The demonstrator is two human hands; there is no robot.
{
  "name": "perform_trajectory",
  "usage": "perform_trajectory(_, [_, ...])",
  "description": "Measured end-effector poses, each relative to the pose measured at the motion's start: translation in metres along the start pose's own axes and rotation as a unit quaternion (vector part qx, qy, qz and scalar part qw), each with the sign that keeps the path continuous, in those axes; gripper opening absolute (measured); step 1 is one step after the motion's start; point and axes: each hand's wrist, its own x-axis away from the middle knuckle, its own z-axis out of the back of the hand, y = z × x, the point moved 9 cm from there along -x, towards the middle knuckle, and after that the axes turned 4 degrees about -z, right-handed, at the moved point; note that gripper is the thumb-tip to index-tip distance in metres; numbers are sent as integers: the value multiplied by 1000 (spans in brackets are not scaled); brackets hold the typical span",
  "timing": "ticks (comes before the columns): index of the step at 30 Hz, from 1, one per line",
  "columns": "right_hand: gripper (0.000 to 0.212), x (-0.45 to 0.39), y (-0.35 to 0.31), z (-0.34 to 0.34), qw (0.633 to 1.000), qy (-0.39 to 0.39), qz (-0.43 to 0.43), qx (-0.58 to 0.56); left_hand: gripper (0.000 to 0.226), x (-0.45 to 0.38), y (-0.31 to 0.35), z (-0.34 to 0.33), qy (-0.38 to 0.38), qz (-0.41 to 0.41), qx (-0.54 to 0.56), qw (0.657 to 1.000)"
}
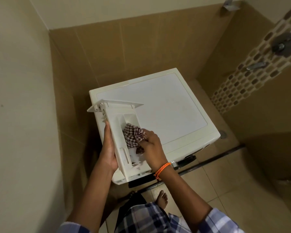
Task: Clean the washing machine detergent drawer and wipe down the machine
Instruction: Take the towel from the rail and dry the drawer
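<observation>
The white detergent drawer (115, 125) is out of the machine and held above the left front corner of the white washing machine (171, 108), its front panel pointing away from me. My left hand (108, 148) grips the drawer's left side. My right hand (151, 143), with an orange cord on the wrist, presses a brown-and-white checked cloth (133, 134) into a compartment of the drawer.
The machine stands in a corner between a cream wall on the left and brown tiled walls. A shower valve (283, 43) and tap (256, 65) sit on the mosaic strip at right. A floor drain (223, 134) lies beside the machine. My bare foot (162, 199) is on the tiled floor.
</observation>
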Motion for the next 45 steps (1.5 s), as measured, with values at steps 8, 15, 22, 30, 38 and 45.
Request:
perform_trajectory(8, [21, -8, -49, 15, 983, 115, 134, -58, 92, -5, 1, 2, -12, 8, 16, 1000])
perform_trajectory(15, [40, 5, -70, -54, 927, 48, 262, 265, 54, 11, 1, -9, 32, -18, 122, 992])
perform_trajectory(22, [28, 11, -67, -61, 860, 68, 267, 430, 73, 13, 7, -21, -38, -3, 87, 995])
perform_trajectory(30, [33, 21, -30, -55, 885, -13, 247, 396, 84, 10, -5, -3, -21, 29, 53, 998])
perform_trajectory(38, [21, -24, -1, 6, 955, 25, -86, -281, 89, -1, 15, 7, 17, 7, -2, 1000])
perform_trajectory(45, [15, -42, -39, 61, 981, 119, 38, -147, 53, 14, 45, -11, 21, -25, -86, 996])
